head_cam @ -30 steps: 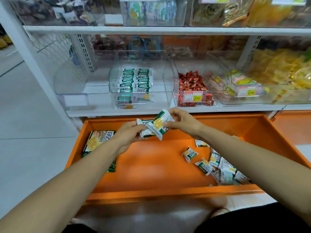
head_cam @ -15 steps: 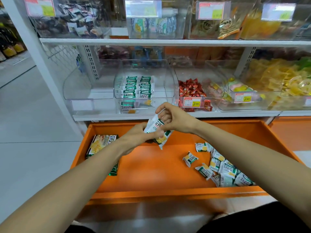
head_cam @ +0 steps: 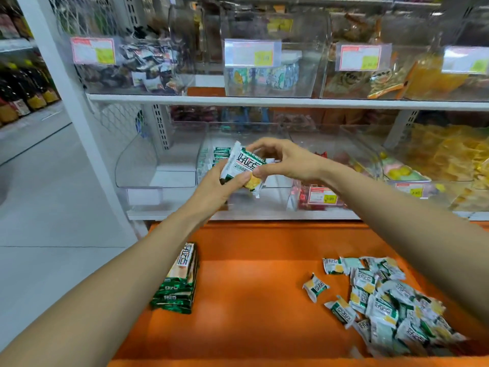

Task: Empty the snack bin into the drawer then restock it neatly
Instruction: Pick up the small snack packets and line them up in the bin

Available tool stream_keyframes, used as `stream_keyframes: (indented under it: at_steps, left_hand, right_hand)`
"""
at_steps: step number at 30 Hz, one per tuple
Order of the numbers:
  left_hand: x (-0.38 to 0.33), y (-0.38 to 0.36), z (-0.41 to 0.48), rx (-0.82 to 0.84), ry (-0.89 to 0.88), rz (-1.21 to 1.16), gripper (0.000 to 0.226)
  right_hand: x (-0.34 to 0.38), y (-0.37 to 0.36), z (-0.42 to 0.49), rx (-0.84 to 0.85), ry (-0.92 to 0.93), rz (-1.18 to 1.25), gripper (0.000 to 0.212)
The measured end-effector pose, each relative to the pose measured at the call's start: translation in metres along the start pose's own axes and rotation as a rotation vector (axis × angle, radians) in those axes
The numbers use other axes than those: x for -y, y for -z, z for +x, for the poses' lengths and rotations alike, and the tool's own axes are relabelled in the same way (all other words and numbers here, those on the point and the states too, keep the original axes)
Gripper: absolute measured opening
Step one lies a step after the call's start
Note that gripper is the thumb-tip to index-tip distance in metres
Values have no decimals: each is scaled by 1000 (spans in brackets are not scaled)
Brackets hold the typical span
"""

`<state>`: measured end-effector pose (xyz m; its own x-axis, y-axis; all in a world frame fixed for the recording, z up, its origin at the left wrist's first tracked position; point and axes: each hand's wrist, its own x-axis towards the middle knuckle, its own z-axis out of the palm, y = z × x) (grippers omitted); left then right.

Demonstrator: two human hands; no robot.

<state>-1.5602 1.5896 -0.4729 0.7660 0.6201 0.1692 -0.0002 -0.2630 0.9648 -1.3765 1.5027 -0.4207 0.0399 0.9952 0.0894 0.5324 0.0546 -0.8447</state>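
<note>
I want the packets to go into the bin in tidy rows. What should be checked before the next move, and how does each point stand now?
1. Packets gripped by both the left hand and right hand: ok.
2. Held packets squared into an even stack: cannot tell.
3. Bin open in front of the hands: ok.
4. Rows already in the bin straight: ok, as far as visible.
5. Drawer emptied of loose packets: not ok.

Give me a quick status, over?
Both hands, left hand and right hand, gripping snack packets before clear bin. Loose pile remains in orange drawer. Nothing blocking.
</note>
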Motion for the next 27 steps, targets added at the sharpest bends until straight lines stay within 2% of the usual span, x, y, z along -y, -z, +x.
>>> stream_keyframes:
  at_steps: [3,6,8,11,16,21,24,27]
  left_hand:
    - [3,10,27,-114,-82,144,52]
    - [36,26,36,-243,-210,645,55]
    - [66,34,35,-124,-270,871,59]
    - [97,36,33,1,-309,1049,63]
    - [106,33,36,-67,-352,1089,47]
    - [113,34,36,-79,-357,1098,43]
    - [113,34,37,-79,-351,1100,41]
    - [111,35,37,-65,-347,1111,41]
  right_hand:
    - [-6,13,42,-85,42,-97,43]
    - [-28,25,70,-86,-18,-253,46]
    - [-47,23,81,40,-137,-360,48]
    - [-75,8,99,191,-249,-454,48]
    - [-104,-7,117,284,-289,-646,34]
    - [-113,-14,122,179,-195,-715,50]
    - [-113,-21,125,168,-157,-841,42]
    - [-111,-20,123,193,-207,-787,41]
